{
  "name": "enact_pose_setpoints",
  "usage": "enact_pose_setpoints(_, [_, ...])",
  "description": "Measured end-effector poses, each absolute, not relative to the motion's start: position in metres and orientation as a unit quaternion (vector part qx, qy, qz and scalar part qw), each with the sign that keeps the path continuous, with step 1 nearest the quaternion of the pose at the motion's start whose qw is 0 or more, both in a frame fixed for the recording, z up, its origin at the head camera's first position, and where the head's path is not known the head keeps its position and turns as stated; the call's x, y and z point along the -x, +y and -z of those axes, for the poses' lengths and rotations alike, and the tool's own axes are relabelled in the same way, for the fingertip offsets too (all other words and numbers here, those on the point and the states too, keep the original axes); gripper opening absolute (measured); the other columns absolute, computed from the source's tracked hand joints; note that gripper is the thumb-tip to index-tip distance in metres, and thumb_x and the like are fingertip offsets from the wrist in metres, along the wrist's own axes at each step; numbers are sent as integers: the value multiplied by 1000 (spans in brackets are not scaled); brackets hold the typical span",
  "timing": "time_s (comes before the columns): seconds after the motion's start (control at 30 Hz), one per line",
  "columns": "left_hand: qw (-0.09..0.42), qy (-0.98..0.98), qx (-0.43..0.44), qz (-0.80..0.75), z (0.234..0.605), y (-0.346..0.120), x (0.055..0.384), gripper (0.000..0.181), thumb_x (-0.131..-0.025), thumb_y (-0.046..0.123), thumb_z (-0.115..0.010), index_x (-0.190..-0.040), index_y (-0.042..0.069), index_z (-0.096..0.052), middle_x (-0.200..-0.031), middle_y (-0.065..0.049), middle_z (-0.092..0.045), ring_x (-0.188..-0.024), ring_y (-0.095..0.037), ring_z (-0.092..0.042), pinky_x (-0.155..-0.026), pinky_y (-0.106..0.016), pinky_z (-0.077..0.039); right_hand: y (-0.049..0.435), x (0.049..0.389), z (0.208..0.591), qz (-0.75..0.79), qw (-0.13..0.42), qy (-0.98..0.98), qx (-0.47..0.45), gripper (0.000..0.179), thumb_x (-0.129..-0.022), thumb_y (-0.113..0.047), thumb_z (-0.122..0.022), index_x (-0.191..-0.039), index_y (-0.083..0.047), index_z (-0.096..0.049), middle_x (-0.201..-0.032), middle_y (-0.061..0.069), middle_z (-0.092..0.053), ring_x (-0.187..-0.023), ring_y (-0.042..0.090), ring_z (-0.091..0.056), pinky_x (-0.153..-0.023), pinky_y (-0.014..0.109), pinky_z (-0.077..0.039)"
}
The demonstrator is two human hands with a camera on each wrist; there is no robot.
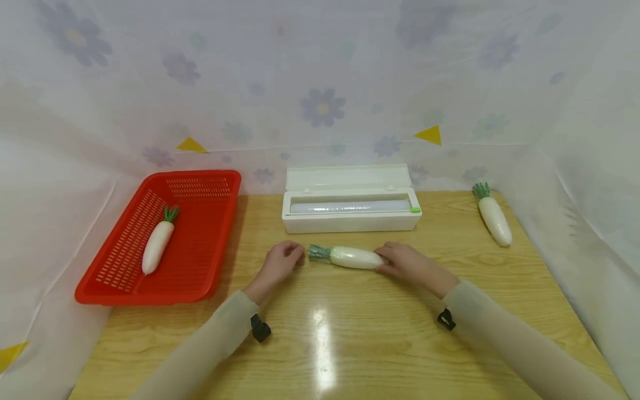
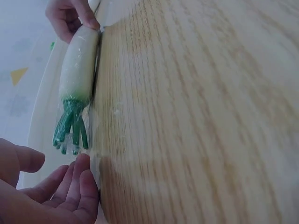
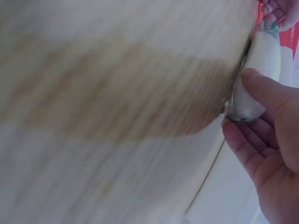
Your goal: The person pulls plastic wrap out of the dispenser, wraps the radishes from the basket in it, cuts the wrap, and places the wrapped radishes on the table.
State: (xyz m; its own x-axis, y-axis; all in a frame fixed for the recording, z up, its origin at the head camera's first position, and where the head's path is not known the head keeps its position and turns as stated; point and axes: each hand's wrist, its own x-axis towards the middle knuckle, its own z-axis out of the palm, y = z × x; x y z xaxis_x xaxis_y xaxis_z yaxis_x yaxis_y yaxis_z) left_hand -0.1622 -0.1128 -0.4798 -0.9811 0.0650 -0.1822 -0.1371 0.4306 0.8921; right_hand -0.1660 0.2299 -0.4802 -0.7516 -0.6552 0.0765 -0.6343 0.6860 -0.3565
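A white radish with green leaf stubs [image 1: 352,258], covered in clear plastic film, lies crosswise on the wooden table. My right hand [image 1: 406,262] grips its root end, thumb on one side and fingers at the tip, as the right wrist view shows. Just off the leafy end is my left hand [image 1: 283,261]. In the left wrist view that hand's fingers [image 2: 74,186] are loosely bent, with the thumb apart from them and nothing between. The film-covered leaves [image 2: 71,123] end right by its fingertips.
Behind the radish stands a white box [image 1: 351,223], lid up, with a roll of plastic film [image 1: 350,206] inside. A red basket [image 1: 227,233] at the left holds another white radish [image 1: 158,247]. A third radish [image 1: 495,221] lies at the right back. Patterned sheeting [image 1: 320,66] encloses the table.
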Motion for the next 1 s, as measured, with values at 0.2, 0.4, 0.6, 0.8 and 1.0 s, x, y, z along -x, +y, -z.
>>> enact_pose_setpoints(0.2, [98, 841, 28, -532, 480, -116, 162, 26, -106, 17, -58, -117, -4, -69, -98, -14, -74, -91, -24, -71, -77, -29, -53, 241, 151, 481, 169, -11, 919, 355, 34, -95, -17, -78, -121, 3, -70, -102, 9, -69, -91, 24, -66, -82, 44, -56])
enact_pose_setpoints(0.4, [95, 850, 13, -518, 479, -117, 160, 24, -106, 18, -59, -113, -2, -70, -93, -12, -73, -84, -20, -66, -71, -27, -49, 261, 136, 478, 181, -34, 920, 347, 33, -94, -15, -78, -122, 1, -70, -105, 7, -70, -94, 23, -67, -82, 43, -57])
enact_pose_setpoints(0.6, [94, 852, 2, -515, 480, -116, 159, 22, -106, 18, -59, -112, -1, -69, -87, -11, -72, -75, -16, -60, -63, -26, -45, 287, 123, 477, 216, -95, 911, 337, 39, -86, -6, -84, -122, 1, -71, -109, 10, -73, -97, 25, -70, -80, 45, -59])
enact_pose_setpoints(0.8, [82, 860, -24, -502, 478, -115, 156, 25, -105, 17, -60, -122, -1, -67, -94, -12, -73, -79, -17, -64, -65, -27, -49, 313, 111, 469, 217, -166, 907, 322, 50, -74, 2, -89, -120, 0, -72, -106, 9, -73, -93, 24, -69, -76, 40, -58])
enact_pose_setpoints(1.0, [70, 866, -32, -495, 478, -114, 154, 32, -105, 17, -62, -131, -1, -62, -97, -11, -73, -81, -20, -67, -67, -29, -50, 338, 104, 460, 226, -206, 911, 277, 51, -72, 6, -88, -120, 1, -71, -101, 7, -71, -87, 16, -63, -76, 20, -49])
